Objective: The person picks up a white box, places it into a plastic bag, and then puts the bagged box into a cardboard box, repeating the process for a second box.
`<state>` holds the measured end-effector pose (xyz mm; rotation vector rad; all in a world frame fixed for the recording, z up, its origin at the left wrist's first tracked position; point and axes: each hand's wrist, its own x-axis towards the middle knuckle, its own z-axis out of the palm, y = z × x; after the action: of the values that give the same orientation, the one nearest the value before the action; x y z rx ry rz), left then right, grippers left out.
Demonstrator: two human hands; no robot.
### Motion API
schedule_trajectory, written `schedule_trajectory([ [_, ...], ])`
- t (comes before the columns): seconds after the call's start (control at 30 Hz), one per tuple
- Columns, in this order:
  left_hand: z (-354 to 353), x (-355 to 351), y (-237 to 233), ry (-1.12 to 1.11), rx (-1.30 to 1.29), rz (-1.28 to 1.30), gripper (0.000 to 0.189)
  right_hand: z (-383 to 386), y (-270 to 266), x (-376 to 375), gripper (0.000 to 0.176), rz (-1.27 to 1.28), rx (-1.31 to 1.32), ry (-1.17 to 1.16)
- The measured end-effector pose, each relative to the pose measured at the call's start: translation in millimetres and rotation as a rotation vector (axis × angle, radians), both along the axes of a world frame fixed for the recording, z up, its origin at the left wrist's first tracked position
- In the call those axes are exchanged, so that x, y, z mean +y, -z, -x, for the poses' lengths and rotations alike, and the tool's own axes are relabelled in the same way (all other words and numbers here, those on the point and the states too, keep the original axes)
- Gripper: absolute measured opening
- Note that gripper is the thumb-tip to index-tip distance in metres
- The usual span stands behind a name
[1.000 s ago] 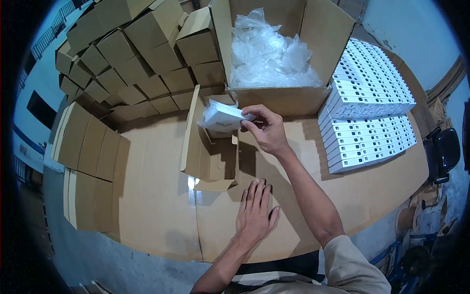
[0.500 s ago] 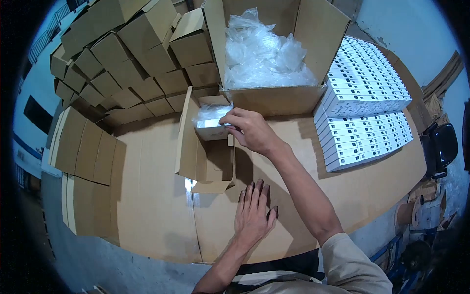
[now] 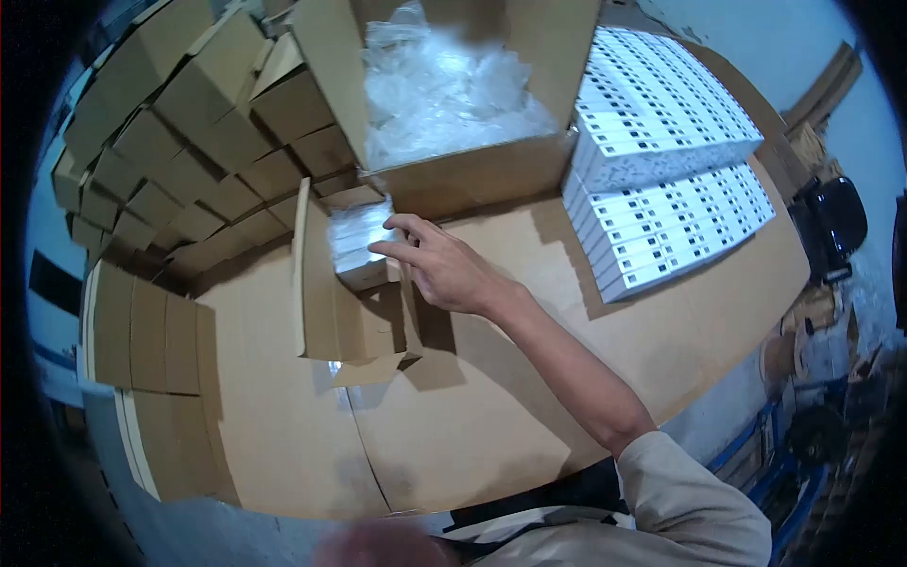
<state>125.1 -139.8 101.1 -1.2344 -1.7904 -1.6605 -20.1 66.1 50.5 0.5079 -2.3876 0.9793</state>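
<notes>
My right hand (image 3: pixel 444 269) reaches over the right wall of an open brown cardboard box (image 3: pixel 316 312). Its fingers are apart, with the tips at white packets in clear plastic (image 3: pixel 359 248) standing in the far end of that box. Whether the fingertips press on the plastic is hard to make out. The near end of the box has bare cardboard showing, and a flap folds out toward me. A reddish blur at the bottom edge is my left hand (image 3: pixel 387 545), smeared by motion, its fingers not readable.
Behind stands a large carton (image 3: pixel 472 180) full of clear plastic bags (image 3: pixel 453 94). Rows of white boxes (image 3: pixel 661 180) with small dark squares are stacked at right. Brown cartons (image 3: pixel 179 180) pile up at back left, with closed ones (image 3: pixel 146 331) at the left edge.
My left hand has left the cardboard surface and dropped to the bottom edge. The fingers of my right hand have spread at the packets. The whole view has shifted.
</notes>
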Motion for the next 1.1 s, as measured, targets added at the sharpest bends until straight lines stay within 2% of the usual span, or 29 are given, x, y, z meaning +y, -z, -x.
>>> schedule_trajectory([
  [0.03, 1, -2, -18, 0.091, 0.009, -0.104, 0.035, -7, -1, 2, 0.047, 0.083, -0.012, 0.002],
  [0.07, 1, -3, -33, 0.17, 0.012, -0.165, 0.034, -12, 3, 7, 0.055, 0.159, -0.013, 0.006],
  [0.13, 0, 3, -54, 0.295, 0.001, -0.229, 0.033, -19, 14, 12, 0.056, 0.213, -0.077, 0.041],
  [0.27, -4, 13, -74, 0.43, -0.032, -0.309, 0.032, -35, 21, 20, 0.059, 0.205, -0.09, 0.081],
  [0.8, -14, 14, -102, 0.517, -0.042, -0.356, 0.025, -37, 28, 22, 0.055, 0.33, -0.06, 0.099],
  [0.87, -15, 12, -102, 0.525, -0.064, -0.359, 0.024, -46, 26, 28, 0.054, 0.352, -0.128, 0.116],
  [1.1, -15, 13, -105, 0.525, -0.066, -0.344, 0.022, -39, 32, 29, 0.056, 0.352, -0.044, 0.117],
])
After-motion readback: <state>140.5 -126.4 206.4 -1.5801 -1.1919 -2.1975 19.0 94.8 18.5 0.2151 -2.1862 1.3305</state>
